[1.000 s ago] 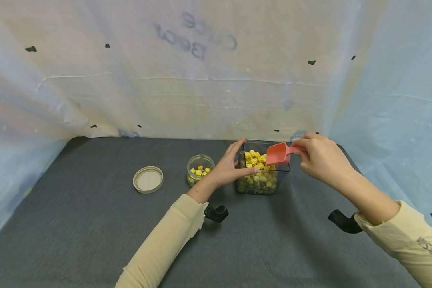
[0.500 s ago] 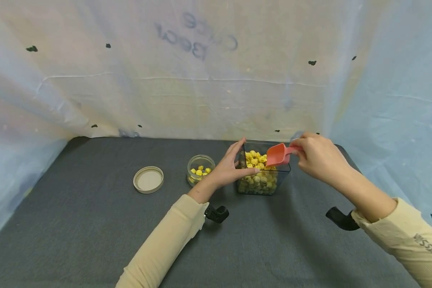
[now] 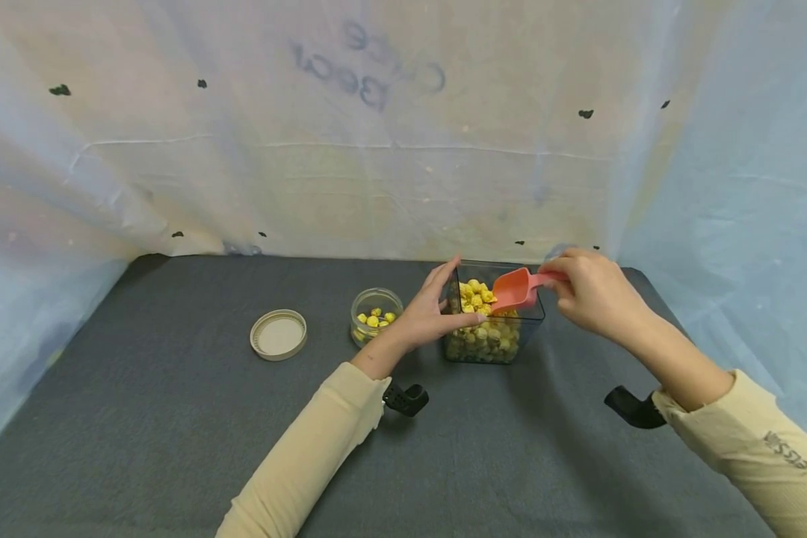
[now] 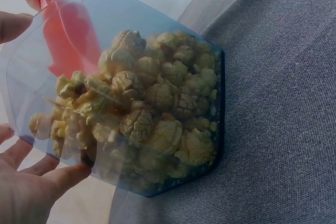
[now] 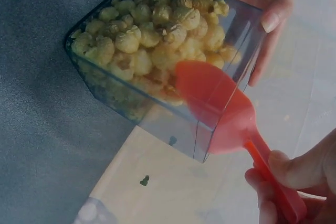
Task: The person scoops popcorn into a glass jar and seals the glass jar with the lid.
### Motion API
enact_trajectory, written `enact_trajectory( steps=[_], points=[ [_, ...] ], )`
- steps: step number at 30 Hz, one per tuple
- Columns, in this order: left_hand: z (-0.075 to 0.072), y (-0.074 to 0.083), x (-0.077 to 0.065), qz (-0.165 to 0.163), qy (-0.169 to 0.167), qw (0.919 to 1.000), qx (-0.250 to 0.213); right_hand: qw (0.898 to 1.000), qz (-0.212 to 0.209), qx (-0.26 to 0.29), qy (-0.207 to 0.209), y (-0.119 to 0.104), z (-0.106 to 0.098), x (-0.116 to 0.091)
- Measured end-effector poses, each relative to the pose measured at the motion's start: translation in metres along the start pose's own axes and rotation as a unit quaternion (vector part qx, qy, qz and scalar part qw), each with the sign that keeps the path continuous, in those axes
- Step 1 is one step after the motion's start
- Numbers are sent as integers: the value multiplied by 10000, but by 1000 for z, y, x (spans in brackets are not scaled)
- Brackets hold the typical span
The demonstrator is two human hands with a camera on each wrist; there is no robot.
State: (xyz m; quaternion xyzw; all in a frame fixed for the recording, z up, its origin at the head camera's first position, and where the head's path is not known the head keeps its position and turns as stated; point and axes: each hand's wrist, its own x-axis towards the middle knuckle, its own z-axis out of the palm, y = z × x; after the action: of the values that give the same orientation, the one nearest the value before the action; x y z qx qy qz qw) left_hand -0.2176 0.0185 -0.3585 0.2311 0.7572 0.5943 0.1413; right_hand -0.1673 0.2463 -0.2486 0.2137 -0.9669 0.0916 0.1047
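R fingers [image 5: 287, 170] gripping scoop [image 3: 514, 288], slightly farther into popcorn [image 3: 474, 296] vs b4, L fingers [image 4: 71, 176] spread on tub [image 4: 113, 6]

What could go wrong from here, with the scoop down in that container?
The scoop, gripped by the right hand, meets loose popcorn; a quick lift might spill pieces over the rim.

The left hand braces the container's left side; a hard dig might still slide or tip it.

The left wrist is close to the open jar; drawing back could bump it.
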Motion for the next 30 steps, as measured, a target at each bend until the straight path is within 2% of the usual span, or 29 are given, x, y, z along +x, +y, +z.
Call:
enact_trajectory(
  steps=[7, 13, 30],
  points=[
    [-2, 1, -1, 17, 14, 10000, 5, 9990, -42, 335, -297, 9, -1, 6],
    [0, 2, -2, 6, 32, 10000, 12, 9965, -92, 611, -564, 21, 8, 7],
    [-1, 1, -4, 22, 47, 10000, -10, 9899, 310, 1382, -26, 34, 34, -12]
  ],
)
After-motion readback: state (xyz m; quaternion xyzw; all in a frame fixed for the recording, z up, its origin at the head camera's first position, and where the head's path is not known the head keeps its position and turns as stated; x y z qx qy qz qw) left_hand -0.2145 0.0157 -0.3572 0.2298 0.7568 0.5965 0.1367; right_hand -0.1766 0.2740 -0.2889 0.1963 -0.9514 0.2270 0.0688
